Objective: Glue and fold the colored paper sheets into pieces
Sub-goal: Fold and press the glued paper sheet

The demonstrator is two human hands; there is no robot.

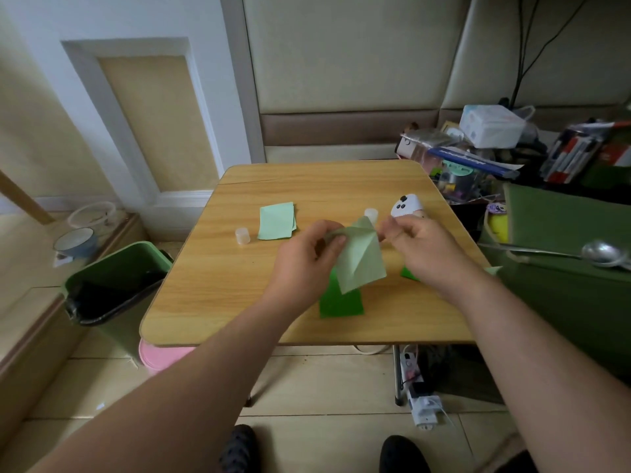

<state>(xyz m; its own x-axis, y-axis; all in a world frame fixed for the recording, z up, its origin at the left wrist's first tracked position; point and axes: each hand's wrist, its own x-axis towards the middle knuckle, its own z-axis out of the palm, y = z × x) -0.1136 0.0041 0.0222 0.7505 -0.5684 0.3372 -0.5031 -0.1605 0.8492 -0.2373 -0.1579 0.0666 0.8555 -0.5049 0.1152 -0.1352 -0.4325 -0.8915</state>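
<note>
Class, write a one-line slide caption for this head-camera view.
Both hands, left hand and right hand, fold a light green sheet above the wooden table.

I am making out only one bit of print, white letters running upside down along a blue box point(467, 160) in the clutter right of my table, too blurred for me to read.

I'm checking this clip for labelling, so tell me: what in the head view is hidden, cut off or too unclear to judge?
- Dark green paper sheet on the wooden table: its upper part is hidden by the held pale green folded paper.
- Second dark green piece: mostly hidden behind the right hand.
- Glue on the held paper: cannot tell.
- Small translucent cylinder: partly hidden by the paper's tip.
- Left hand fingers: tips hidden behind the paper.
</note>
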